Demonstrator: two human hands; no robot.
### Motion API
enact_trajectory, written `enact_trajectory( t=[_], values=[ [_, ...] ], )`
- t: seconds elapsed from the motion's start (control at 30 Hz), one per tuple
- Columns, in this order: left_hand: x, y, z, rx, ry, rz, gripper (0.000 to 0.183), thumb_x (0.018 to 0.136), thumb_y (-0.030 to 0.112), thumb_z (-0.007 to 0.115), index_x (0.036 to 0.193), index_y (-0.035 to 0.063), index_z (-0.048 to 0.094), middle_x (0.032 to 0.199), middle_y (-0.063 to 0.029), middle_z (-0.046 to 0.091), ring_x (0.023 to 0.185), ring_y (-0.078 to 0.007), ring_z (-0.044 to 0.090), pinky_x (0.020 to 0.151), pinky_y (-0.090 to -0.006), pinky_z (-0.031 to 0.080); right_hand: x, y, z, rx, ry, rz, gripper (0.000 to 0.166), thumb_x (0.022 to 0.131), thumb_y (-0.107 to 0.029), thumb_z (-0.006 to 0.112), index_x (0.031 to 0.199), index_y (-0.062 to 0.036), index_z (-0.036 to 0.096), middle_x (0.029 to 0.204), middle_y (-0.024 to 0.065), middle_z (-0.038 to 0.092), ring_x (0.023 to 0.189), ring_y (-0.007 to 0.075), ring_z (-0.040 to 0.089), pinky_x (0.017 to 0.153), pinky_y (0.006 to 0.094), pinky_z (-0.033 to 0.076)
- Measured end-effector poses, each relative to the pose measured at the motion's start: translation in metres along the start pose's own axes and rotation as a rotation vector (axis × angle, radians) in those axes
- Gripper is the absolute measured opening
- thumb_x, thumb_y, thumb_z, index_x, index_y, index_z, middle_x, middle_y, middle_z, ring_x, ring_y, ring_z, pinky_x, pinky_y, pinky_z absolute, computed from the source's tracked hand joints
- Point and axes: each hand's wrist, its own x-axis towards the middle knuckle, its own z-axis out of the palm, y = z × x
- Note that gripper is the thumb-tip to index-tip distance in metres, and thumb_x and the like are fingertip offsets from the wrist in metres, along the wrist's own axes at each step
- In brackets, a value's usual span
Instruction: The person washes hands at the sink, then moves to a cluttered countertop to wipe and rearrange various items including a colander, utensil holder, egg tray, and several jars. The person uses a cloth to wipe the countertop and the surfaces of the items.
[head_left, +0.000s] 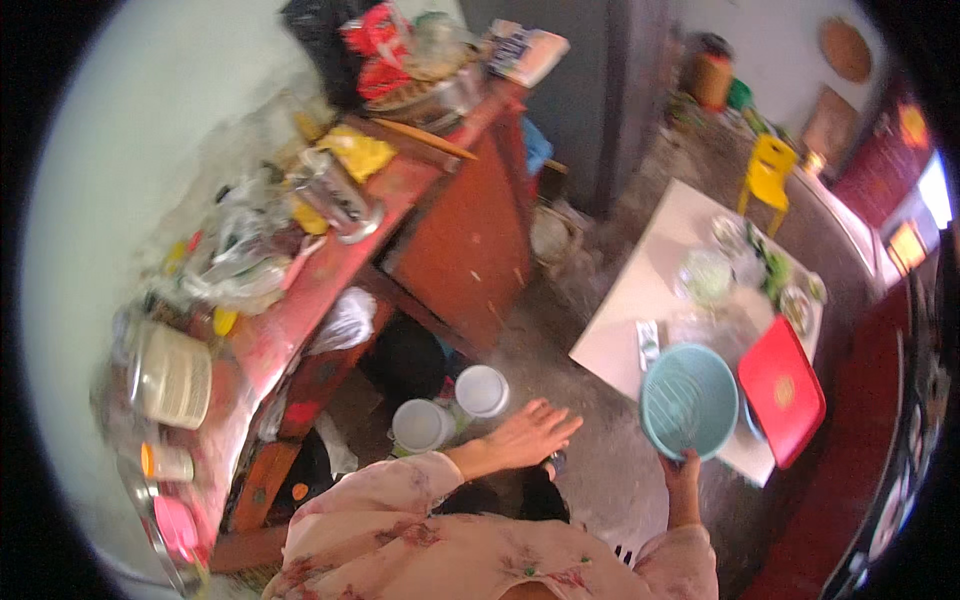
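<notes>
My right hand (681, 466) grips the near rim of a light-blue plastic basin (690, 401), which is tilted so that its inside shows; slots or ridges appear in its base. The basin hangs over the near corner of a white table (611, 337). Beside it, a red tray (784, 390) stands tilted at the table's right side. My left hand (534, 433) is stretched out over the floor with its fingers apart, holding nothing. Nearest to that hand are two white plastic buckets (481, 391) on the floor.
A red counter (322, 281) runs along the left wall, carrying plastic bags (247, 247), a metal canister (330, 191) and a white tub (172, 375). On the white table sit a glass bowl (703, 276) and green leaves (771, 274). A yellow chair (771, 169) stands beyond.
</notes>
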Motion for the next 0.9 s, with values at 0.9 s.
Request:
enact_trajectory(
  t=[0.9],
  values=[
    [-0.161, -0.171, -0.209, -0.493, 0.969, -0.806, 0.035, 0.083, 0.016, 0.074, 0.110, 0.0011, 0.057, 0.098, -0.0116, 0.064, 0.094, -0.0215, 0.063, 0.083, -0.0359, 0.050, 0.032, 0.001, 0.009, -0.447, -0.146, 0.099, 0.059, 0.082, -0.031, 0.068, 0.126, 0.0004, 0.046, 0.109, 0.0161, 0.058, 0.091, 0.0270, 0.060, 0.079, 0.0411, 0.050]
  ],
)
